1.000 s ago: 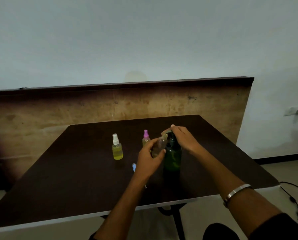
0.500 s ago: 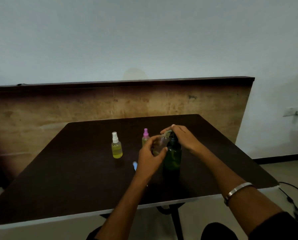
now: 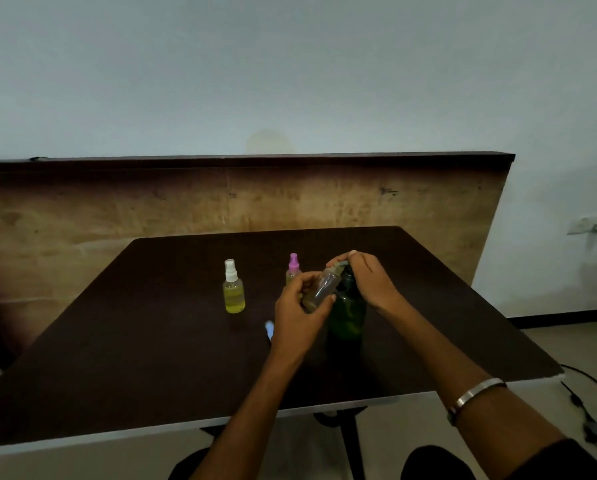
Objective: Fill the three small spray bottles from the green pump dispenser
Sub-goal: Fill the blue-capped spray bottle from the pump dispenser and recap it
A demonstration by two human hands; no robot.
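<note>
Mid-bench, right of centre: left hand (image 3: 299, 313) grips clear bottle (image 3: 323, 287), tilted, mouth at dispenser (image 3: 347, 313) spout. Right hand (image 3: 366, 278) curls over pump head. Bottle likely light, smooth, slippery; hold at body. Two filled bottles (image 3: 234, 296) stand left.

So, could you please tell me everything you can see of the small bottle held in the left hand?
The small clear bottle looks like transparent plastic, with no spray cap on; a pale blue piece lies on the table behind the hand. It is tilted, mouth up and to the right against the spout of the green pump dispenser. The left hand holds its lower body, fingers and thumb curled round it. The right hand rests on the pump head. How much liquid it holds is hard to tell.
</note>
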